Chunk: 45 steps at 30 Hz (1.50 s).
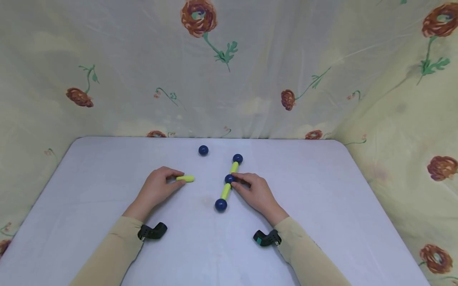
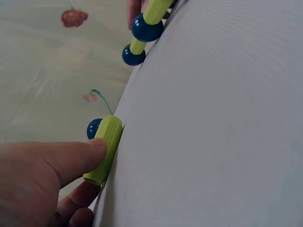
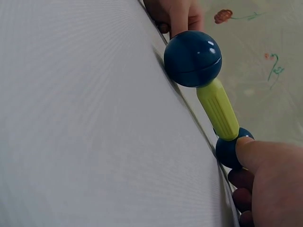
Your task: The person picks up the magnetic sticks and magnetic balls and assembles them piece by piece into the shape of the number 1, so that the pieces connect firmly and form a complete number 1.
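Between thumb and fingers my left hand (image 1: 160, 186) pinches a short lime-green rod (image 2: 111, 144), which points right toward the middle of the table. To its right lies a chain of three dark blue balls joined by two lime-green rods. My right hand (image 1: 255, 192) pinches the middle ball (image 1: 229, 179) of that chain. One rod (image 1: 234, 167) runs from it to the far ball (image 1: 237, 159); the other rod (image 1: 226, 191) leads to the near ball (image 1: 221, 205). The right wrist view shows the near ball (image 3: 192, 59) large, with the thumb on the middle ball (image 3: 230, 150).
A loose dark blue ball (image 1: 203, 150) sits near the back of the white-covered table (image 1: 107, 167), beyond both hands. A flower-patterned cloth (image 1: 243, 99) hangs behind the table's far edge and along its right side. Each wrist wears a black band (image 1: 153, 231).
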Each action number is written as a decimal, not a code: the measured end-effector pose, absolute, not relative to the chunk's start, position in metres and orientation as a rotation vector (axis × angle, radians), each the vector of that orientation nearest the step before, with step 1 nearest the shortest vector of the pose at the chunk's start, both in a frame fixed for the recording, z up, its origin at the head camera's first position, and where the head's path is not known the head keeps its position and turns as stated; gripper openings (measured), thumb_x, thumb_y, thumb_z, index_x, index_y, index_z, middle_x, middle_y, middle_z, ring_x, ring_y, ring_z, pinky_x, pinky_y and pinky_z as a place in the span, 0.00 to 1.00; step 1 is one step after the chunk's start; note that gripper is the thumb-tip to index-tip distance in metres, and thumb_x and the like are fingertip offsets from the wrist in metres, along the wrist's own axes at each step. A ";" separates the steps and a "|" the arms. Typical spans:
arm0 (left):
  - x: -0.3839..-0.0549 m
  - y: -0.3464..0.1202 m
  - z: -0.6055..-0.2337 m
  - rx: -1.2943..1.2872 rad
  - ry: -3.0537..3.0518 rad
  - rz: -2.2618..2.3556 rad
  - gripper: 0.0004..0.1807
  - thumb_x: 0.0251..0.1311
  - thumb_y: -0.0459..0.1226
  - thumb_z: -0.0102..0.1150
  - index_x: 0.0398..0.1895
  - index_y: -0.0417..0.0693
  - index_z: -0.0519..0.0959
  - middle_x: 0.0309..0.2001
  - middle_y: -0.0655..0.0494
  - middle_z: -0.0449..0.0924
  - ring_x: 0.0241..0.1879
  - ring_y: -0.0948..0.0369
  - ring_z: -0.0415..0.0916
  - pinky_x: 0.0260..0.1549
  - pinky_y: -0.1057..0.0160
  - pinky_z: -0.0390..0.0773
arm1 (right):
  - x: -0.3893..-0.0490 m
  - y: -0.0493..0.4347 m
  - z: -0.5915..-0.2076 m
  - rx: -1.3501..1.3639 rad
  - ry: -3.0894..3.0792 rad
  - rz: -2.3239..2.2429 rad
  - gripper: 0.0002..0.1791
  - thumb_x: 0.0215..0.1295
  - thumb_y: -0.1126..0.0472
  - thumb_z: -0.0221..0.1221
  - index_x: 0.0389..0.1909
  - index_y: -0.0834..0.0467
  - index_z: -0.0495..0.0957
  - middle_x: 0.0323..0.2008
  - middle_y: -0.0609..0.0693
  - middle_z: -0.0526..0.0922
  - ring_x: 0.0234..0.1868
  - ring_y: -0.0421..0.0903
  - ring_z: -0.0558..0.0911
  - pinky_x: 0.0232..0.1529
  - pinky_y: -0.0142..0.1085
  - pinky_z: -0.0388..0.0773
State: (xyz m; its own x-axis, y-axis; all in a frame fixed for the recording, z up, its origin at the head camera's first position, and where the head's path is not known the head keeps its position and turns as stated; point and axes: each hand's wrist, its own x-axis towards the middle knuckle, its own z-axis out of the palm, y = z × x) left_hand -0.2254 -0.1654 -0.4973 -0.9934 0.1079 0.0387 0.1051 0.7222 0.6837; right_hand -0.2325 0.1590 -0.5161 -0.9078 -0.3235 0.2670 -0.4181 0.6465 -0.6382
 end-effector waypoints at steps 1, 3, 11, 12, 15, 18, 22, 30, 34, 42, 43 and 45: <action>-0.225 -0.166 -0.498 0.182 2.919 1.148 0.16 0.61 0.44 0.68 0.50 0.50 0.85 0.51 0.50 0.80 0.55 0.49 0.74 0.56 0.48 0.70 | -0.232 0.159 -0.516 0.622 -2.731 1.108 0.18 0.68 0.48 0.62 0.57 0.46 0.82 0.50 0.41 0.84 0.49 0.39 0.80 0.49 0.38 0.77; -0.225 -0.166 -0.498 0.185 2.928 1.137 0.15 0.61 0.44 0.68 0.49 0.50 0.85 0.50 0.50 0.80 0.55 0.49 0.74 0.56 0.48 0.70 | -0.232 0.159 -0.517 0.625 -2.729 1.107 0.19 0.68 0.48 0.62 0.58 0.46 0.81 0.50 0.41 0.84 0.50 0.39 0.80 0.49 0.38 0.77; -0.225 -0.159 -0.495 0.133 2.941 1.076 0.13 0.59 0.42 0.70 0.45 0.50 0.85 0.47 0.52 0.82 0.52 0.51 0.74 0.54 0.48 0.71 | -0.230 0.159 -0.514 0.586 -2.749 1.108 0.19 0.68 0.49 0.62 0.58 0.46 0.81 0.49 0.42 0.84 0.50 0.40 0.80 0.50 0.39 0.77; -0.224 -0.158 -0.494 0.131 2.950 1.057 0.12 0.59 0.42 0.70 0.44 0.50 0.85 0.46 0.53 0.83 0.50 0.51 0.74 0.52 0.49 0.72 | -0.230 0.159 -0.513 0.580 -2.752 1.109 0.19 0.68 0.49 0.62 0.58 0.46 0.81 0.49 0.42 0.84 0.49 0.40 0.80 0.49 0.39 0.77; -0.223 -0.156 -0.492 0.144 2.981 0.998 0.13 0.57 0.42 0.71 0.44 0.50 0.85 0.41 0.55 0.83 0.43 0.53 0.74 0.46 0.51 0.73 | -0.230 0.159 -0.513 0.564 -2.761 1.104 0.19 0.68 0.49 0.62 0.58 0.46 0.81 0.48 0.42 0.84 0.48 0.39 0.80 0.49 0.39 0.77; -0.222 -0.155 -0.490 0.164 2.994 0.961 0.16 0.57 0.42 0.71 0.48 0.48 0.84 0.38 0.56 0.82 0.39 0.54 0.72 0.43 0.53 0.73 | -0.230 0.159 -0.513 0.556 -2.764 1.105 0.19 0.68 0.49 0.62 0.58 0.46 0.81 0.47 0.42 0.84 0.48 0.39 0.80 0.49 0.39 0.77; -0.220 -0.157 -0.490 0.162 2.981 0.963 0.19 0.58 0.42 0.70 0.53 0.48 0.84 0.41 0.54 0.82 0.40 0.55 0.72 0.43 0.53 0.74 | -0.230 0.158 -0.513 0.560 -2.766 1.110 0.18 0.68 0.50 0.62 0.58 0.47 0.81 0.47 0.42 0.84 0.47 0.39 0.80 0.48 0.38 0.77; -0.206 -0.160 -0.488 0.082 2.908 1.123 0.17 0.60 0.45 0.67 0.51 0.50 0.84 0.44 0.53 0.80 0.45 0.54 0.73 0.47 0.51 0.73 | -0.231 0.157 -0.512 0.569 -2.764 1.108 0.18 0.68 0.50 0.63 0.58 0.47 0.81 0.47 0.43 0.84 0.47 0.39 0.80 0.48 0.38 0.77; -0.194 -0.157 -0.488 0.038 2.871 1.191 0.17 0.60 0.46 0.68 0.49 0.51 0.84 0.44 0.54 0.79 0.44 0.55 0.74 0.45 0.52 0.74 | -0.232 0.157 -0.513 0.573 -2.772 1.101 0.19 0.68 0.50 0.62 0.58 0.47 0.81 0.47 0.43 0.84 0.46 0.39 0.80 0.48 0.38 0.77; -0.178 -0.147 -0.489 0.009 2.853 1.257 0.13 0.59 0.45 0.68 0.45 0.52 0.83 0.38 0.58 0.77 0.40 0.58 0.73 0.38 0.58 0.73 | -0.233 0.158 -0.515 0.574 -2.761 1.106 0.19 0.68 0.49 0.62 0.58 0.46 0.81 0.47 0.42 0.84 0.46 0.38 0.80 0.47 0.38 0.77; -0.176 -0.146 -0.489 0.004 2.851 1.262 0.13 0.59 0.45 0.68 0.44 0.52 0.83 0.37 0.58 0.77 0.39 0.58 0.73 0.37 0.58 0.73 | -0.233 0.159 -0.515 0.576 -2.760 1.105 0.19 0.68 0.49 0.62 0.58 0.46 0.81 0.47 0.42 0.84 0.46 0.38 0.80 0.47 0.38 0.77; -0.173 -0.143 -0.489 0.001 2.847 1.272 0.12 0.58 0.44 0.69 0.43 0.52 0.83 0.36 0.58 0.77 0.38 0.58 0.73 0.36 0.58 0.73 | -0.233 0.159 -0.515 0.573 -2.761 1.104 0.19 0.68 0.49 0.62 0.58 0.46 0.81 0.47 0.42 0.84 0.46 0.38 0.80 0.48 0.37 0.77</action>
State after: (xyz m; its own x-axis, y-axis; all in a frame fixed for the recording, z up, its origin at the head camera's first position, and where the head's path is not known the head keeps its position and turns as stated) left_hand -0.1732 -0.1434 -0.4892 -0.9997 0.0105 -0.0212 -0.0088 0.6673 0.7447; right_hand -0.2327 0.1587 -0.5150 -0.9222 -0.3029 0.2406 -0.3853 0.6638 -0.6411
